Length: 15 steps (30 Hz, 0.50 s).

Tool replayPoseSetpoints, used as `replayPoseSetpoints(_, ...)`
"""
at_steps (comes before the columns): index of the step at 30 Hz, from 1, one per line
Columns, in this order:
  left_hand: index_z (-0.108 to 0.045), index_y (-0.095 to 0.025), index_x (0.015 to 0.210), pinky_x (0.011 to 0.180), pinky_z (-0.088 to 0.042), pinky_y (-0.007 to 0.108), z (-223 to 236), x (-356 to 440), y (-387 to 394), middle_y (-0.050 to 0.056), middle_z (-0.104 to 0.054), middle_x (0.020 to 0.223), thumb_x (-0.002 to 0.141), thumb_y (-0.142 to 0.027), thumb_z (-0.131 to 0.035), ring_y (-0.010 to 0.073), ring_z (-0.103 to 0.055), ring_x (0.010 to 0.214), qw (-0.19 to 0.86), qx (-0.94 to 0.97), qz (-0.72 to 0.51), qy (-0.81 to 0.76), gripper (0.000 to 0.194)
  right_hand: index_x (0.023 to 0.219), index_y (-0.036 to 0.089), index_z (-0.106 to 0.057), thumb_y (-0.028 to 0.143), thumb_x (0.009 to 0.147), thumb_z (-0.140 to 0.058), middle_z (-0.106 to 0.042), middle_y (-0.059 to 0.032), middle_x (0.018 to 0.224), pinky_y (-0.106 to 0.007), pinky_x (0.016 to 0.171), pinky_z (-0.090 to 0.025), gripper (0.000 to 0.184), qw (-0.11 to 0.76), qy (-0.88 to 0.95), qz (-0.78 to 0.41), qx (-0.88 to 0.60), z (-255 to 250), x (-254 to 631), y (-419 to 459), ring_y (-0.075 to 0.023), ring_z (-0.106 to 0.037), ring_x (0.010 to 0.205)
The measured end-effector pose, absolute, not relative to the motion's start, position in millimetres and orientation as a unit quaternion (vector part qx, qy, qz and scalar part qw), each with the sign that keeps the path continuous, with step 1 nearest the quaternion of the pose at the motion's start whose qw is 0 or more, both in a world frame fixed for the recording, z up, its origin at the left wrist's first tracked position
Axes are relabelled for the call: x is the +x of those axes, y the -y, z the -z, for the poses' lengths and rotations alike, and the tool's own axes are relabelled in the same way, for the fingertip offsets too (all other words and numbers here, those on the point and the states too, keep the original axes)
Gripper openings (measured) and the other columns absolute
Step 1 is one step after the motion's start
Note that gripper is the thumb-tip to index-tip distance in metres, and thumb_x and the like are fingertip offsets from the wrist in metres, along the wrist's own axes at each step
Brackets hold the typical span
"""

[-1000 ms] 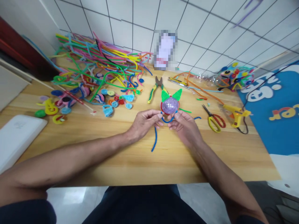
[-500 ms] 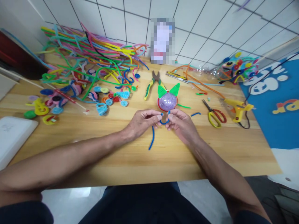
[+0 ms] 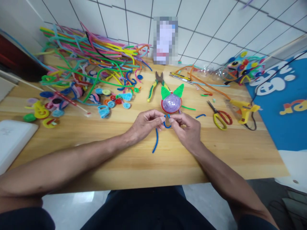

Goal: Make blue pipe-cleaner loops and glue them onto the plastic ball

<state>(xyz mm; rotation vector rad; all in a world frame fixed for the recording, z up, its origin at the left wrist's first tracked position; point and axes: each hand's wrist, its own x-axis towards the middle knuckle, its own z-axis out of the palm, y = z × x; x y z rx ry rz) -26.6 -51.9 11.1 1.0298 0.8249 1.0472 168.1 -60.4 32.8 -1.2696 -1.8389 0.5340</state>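
My left hand [image 3: 146, 125] and my right hand [image 3: 185, 127] meet over the middle of a wooden table [image 3: 134, 159]. Both pinch a blue pipe cleaner [image 3: 156, 140], bent into a small loop between the fingertips, with its long tail trailing toward me on the wood. Just beyond the fingers lies a purple dome with a red rim and two green ears [image 3: 170, 101], close to the hands but not held.
A big heap of coloured pipe cleaners [image 3: 91, 60] fills the far left, with small coiled pieces [image 3: 112, 102] in front. Pliers [image 3: 154, 84], scissors [image 3: 219, 116] and a yellow glue gun [image 3: 242, 110] lie to the right. A white pad [image 3: 11, 140] sits at the left edge.
The loop of blue pipe cleaner between my fingertips has tightened as both hands drew closer together. The camera view shifted slightly; the purple dome stays put.
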Motion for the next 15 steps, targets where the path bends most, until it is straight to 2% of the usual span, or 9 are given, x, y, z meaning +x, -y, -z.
replayPoseSetpoints(15, -0.077, -0.015, 0.087, 0.065, -0.06, 0.028, -14.3, -27.8, 51.6, 0.002, -0.073, 0.068, 0.079, -0.05, -0.089, 0.0138, -0.067, 0.062, 0.651, 0.482, -0.447, -0.38, 0.038, 0.092, 0.028, -0.079, 0.021, 0.096, -0.061, -0.077, -0.0015, 0.076, -0.031, 0.063, -0.051, 0.019, 0.352, 0.816, -0.095, -0.449, -34.7, 172.5, 58.9, -0.0162, -0.065, 0.064)
